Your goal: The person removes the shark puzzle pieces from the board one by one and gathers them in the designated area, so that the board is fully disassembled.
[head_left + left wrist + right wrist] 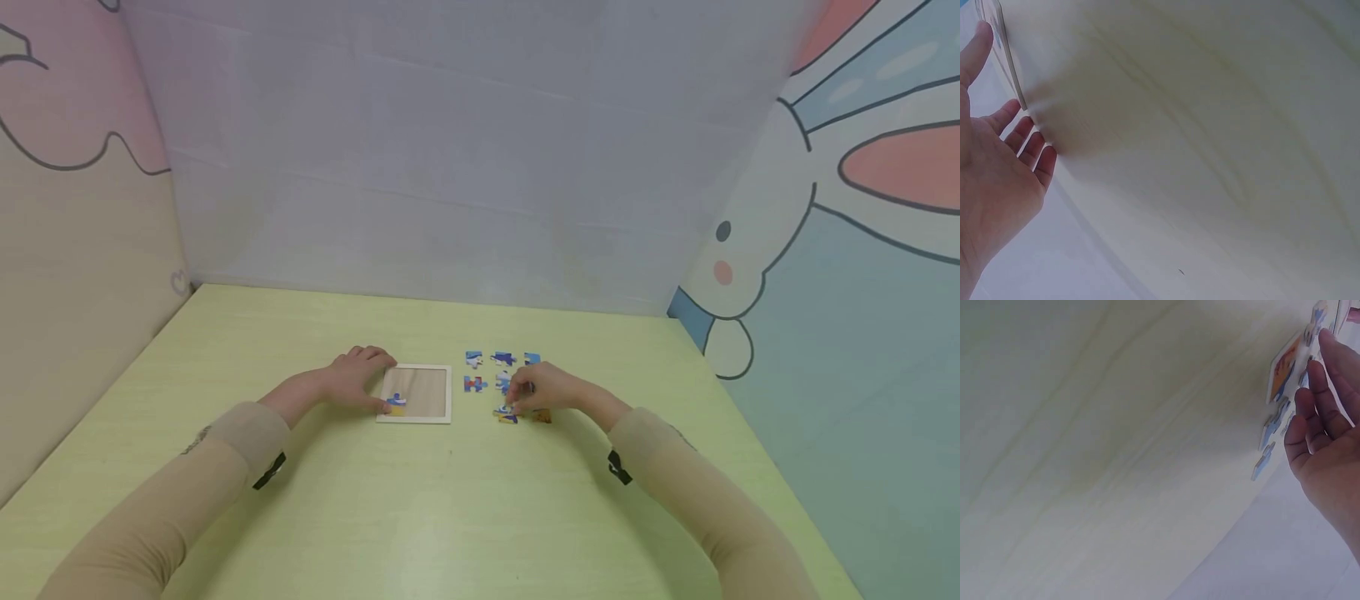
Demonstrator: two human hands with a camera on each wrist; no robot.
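Note:
A square wooden puzzle tray [427, 393] with a pale rim lies on the table. One blue-and-yellow jigsaw piece [397, 405] sits in its lower left corner. My left hand [354, 379] spans the tray's left side, thumb over the lower corner, fingers along the upper one, nothing gripped. To the right of the tray, my right hand [546, 387] reaches down among loose pieces, its thumb and index finger pinching a blue-and-yellow jigsaw piece [506, 415] in the front row. In the right wrist view, the other fingers [1295, 434] are half curled.
Several loose jigsaw pieces lie in rows right of the tray, including a red-and-blue piece [474, 384] and a dark blue one [504, 358]. An orange piece [1284, 369] shows beside the right hand. Cartoon-printed side walls and a plain back wall [450, 167] enclose the table [450, 517].

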